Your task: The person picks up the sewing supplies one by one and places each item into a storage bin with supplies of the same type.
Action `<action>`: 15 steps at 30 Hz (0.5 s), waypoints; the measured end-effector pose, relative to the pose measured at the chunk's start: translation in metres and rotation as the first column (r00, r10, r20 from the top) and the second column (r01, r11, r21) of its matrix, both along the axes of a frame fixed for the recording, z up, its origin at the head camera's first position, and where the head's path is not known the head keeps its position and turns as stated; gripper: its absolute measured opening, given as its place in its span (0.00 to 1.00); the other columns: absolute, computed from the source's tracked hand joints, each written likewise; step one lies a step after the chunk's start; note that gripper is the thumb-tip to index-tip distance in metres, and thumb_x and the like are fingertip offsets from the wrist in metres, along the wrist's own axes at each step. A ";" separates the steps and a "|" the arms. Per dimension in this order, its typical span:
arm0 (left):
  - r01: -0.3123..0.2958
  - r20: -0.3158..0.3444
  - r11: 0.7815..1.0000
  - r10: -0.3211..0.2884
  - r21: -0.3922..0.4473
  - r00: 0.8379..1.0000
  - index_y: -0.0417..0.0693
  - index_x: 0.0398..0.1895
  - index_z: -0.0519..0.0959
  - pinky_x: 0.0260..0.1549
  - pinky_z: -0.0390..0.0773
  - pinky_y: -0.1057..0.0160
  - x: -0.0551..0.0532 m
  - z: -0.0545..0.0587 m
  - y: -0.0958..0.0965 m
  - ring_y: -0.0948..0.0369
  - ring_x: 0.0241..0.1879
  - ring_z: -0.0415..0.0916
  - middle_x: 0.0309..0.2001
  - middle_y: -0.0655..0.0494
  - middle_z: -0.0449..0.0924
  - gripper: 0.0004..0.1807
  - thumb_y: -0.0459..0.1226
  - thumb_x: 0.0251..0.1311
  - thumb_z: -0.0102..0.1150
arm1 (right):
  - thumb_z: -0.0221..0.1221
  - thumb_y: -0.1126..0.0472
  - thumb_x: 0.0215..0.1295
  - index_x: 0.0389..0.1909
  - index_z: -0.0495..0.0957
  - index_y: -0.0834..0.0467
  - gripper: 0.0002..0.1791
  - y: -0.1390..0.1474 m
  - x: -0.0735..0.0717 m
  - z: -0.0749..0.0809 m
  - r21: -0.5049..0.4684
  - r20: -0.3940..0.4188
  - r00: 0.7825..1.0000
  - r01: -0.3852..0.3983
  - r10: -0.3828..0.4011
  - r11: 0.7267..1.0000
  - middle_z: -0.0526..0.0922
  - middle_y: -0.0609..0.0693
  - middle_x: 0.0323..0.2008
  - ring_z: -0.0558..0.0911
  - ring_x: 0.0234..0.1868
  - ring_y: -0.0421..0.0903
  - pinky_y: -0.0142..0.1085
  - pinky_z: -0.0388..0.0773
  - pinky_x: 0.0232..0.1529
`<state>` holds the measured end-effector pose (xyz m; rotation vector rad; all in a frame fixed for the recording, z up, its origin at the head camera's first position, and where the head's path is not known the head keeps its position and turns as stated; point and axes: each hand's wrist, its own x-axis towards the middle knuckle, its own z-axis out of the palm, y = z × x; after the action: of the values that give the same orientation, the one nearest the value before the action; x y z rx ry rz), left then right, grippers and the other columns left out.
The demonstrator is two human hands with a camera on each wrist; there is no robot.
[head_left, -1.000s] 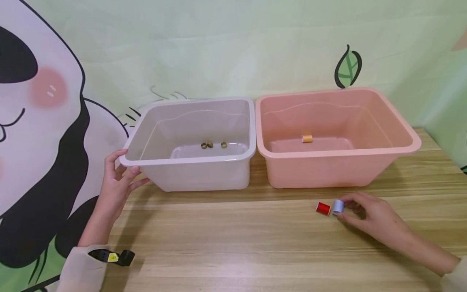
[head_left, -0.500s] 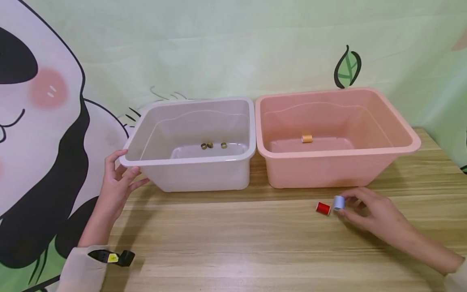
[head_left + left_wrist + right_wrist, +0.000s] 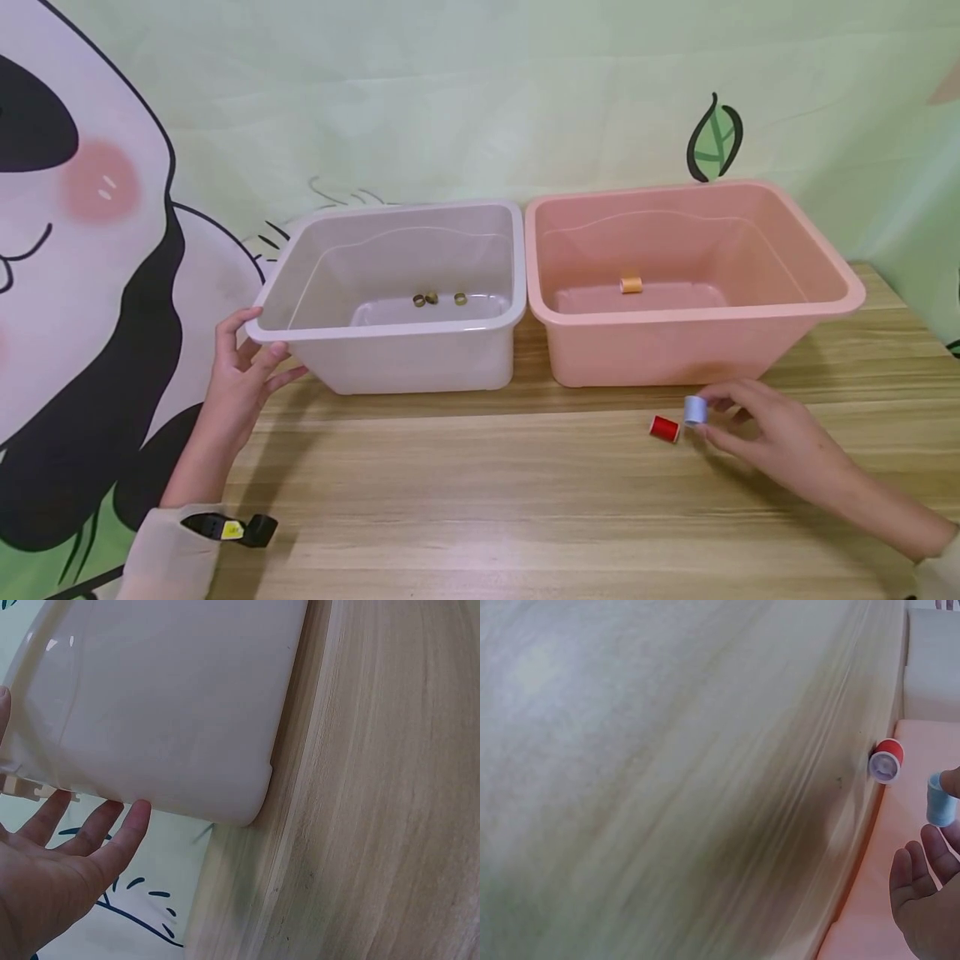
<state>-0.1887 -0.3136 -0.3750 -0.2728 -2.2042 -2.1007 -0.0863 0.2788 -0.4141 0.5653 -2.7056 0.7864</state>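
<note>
My right hand [image 3: 783,437] pinches a light blue thread spool [image 3: 695,411] between thumb and fingers, in front of the pink bin [image 3: 660,346]. In the right wrist view that spool [image 3: 940,801] is upright and apart from the wood. Just left of it, a red thread spool [image 3: 664,428] lies on its side on the table. My left hand [image 3: 243,375] holds the front left corner of the white bin [image 3: 420,358]. In the left wrist view, several fingertips [image 3: 139,814] touch this bin's wall [image 3: 172,705].
Several small brass-coloured rings [image 3: 461,298] lie inside the white bin. An orange-yellow spool [image 3: 631,285] is on the pink bin's floor. Both bins stand side by side on the wooden table [image 3: 450,500], rims nearly touching. A printed cloth [image 3: 450,108] hangs behind.
My right hand has raised the light blue spool a little and brought it more upright. The left hand, both bins and the red spool stay where they were.
</note>
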 end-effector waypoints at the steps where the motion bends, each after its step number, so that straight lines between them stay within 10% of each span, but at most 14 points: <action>1: 0.000 0.000 1.000 0.000 0.000 1.000 0.65 0.69 0.47 0.44 0.80 0.56 0.000 0.000 0.000 0.59 0.50 0.77 0.69 0.47 0.51 0.33 0.34 0.67 0.50 | 0.70 0.62 0.51 0.45 0.77 0.50 0.19 0.000 0.000 0.001 0.001 -0.003 1.000 -0.002 0.002 1.000 0.79 0.42 0.43 0.80 0.36 0.41 0.28 0.81 0.35; 15: -0.017 0.017 1.000 0.017 -0.002 1.000 0.67 0.68 0.48 0.44 0.80 0.57 0.000 0.000 0.000 0.60 0.50 0.76 0.70 0.47 0.49 0.33 0.35 0.67 0.51 | 0.72 0.65 0.46 0.44 0.77 0.51 0.22 -0.004 -0.002 0.012 0.010 -0.084 0.996 -0.024 0.025 1.000 0.79 0.39 0.40 0.78 0.35 0.38 0.20 0.76 0.36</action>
<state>-0.1885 -0.3140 -0.3752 -0.2366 -2.2095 -2.1003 -0.0885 0.2750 -0.4016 0.6202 -2.6316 0.7401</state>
